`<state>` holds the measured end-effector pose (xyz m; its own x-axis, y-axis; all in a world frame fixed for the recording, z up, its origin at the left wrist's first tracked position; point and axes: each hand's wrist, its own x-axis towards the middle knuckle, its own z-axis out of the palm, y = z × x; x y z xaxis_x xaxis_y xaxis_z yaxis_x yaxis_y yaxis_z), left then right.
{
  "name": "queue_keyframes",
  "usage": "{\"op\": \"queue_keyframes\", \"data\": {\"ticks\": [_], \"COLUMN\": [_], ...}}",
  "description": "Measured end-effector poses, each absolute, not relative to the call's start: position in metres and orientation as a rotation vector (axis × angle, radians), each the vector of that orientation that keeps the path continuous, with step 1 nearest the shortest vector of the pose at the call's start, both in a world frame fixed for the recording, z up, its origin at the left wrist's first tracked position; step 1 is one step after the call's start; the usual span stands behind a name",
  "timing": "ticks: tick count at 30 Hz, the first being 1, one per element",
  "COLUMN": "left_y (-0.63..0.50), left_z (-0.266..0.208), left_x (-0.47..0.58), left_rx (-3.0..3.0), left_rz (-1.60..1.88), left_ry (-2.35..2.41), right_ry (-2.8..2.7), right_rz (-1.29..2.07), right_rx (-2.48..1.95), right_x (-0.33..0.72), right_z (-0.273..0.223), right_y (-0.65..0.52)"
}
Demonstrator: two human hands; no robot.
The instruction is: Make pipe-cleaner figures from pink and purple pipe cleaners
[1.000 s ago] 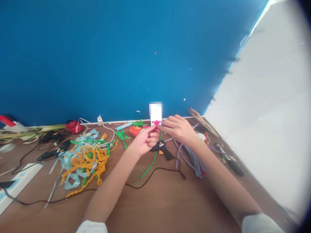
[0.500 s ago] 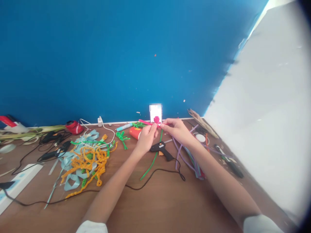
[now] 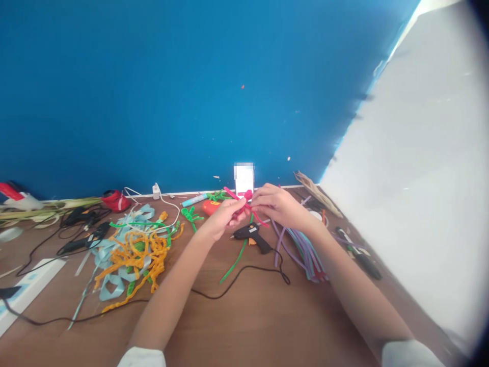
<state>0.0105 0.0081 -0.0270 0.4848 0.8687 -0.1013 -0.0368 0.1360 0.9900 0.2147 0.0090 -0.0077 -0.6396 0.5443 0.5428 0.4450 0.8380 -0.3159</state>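
In the head view, a bright pink pipe cleaner (image 3: 248,194) is bunched into a small rounded shape, with loose ends sticking out to both sides. My left hand (image 3: 223,216) pinches it between thumb and fingers. From the right, my right hand (image 3: 280,205) has its fingertips closed on the pink piece as well. A green pipe cleaner (image 3: 234,267) runs down from below the hands; whether it joins the pink one cannot be made out. Under the hands lies a black glue gun (image 3: 252,233) on the brown table (image 3: 244,326). Behind them a lit phone (image 3: 244,178) leans on the wall.
Orange pipe cleaners (image 3: 141,255) and pale blue ribbon (image 3: 112,288) are heaped on the left, near a white power strip (image 3: 30,285). Purple pipe cleaners (image 3: 301,244) lie under my right forearm. A black-handled tool (image 3: 367,265) is farther right. The glue gun's cable (image 3: 244,267) crosses the table.
My left hand has turned and shifted slightly left and down. The pink shape has tilted, and one loose end now points down to the right. My right fingers have curled closer together.
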Motion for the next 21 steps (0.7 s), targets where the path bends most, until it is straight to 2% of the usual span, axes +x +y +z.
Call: {"op": "queue_keyframes", "data": {"ticks": [7, 12, 21], "left_y": [0.005, 0.0, 0.004], "left_z": [-0.024, -0.028, -0.037], "left_x": [0.01, 0.025, 0.024], "left_rx": [1.08, 0.982, 1.028], "left_rz": [0.759, 0.891, 0.818], "left_ry": [0.77, 0.861, 0.811], "right_ry": [-2.365, -2.386, -2.265], "right_rz": [-0.191, -0.401, -0.666], "right_rx": [-0.834, -0.95, -0.838], "right_x": [0.208, 0.207, 0.21], "right_z": [-0.011, -0.016, -0.025], "right_y": [0.005, 0.005, 0.015]}}
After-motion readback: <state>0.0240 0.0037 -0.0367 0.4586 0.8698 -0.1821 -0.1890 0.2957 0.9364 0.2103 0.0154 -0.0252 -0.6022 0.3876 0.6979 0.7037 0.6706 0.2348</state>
